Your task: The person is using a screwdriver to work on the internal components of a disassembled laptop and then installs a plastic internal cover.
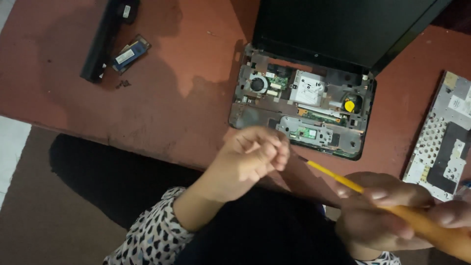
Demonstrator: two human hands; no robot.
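An opened laptop (304, 105) lies on the reddish table (186, 88) with its top cover off, showing the board, a fan and a yellow coin cell. My left hand (252, 157) hovers just in front of the laptop's near edge, fingers curled together; whether it pinches something small I cannot tell. My right hand (387, 211) at the lower right grips the handle of a yellow screwdriver (338, 179), whose thin tip points up-left toward my left hand's fingers.
A removed keyboard (444, 142) lies upside down at the right edge. A long black battery (100, 39) and a blue memory module (130, 54) sit at the upper left. The table's front edge runs just below the laptop.
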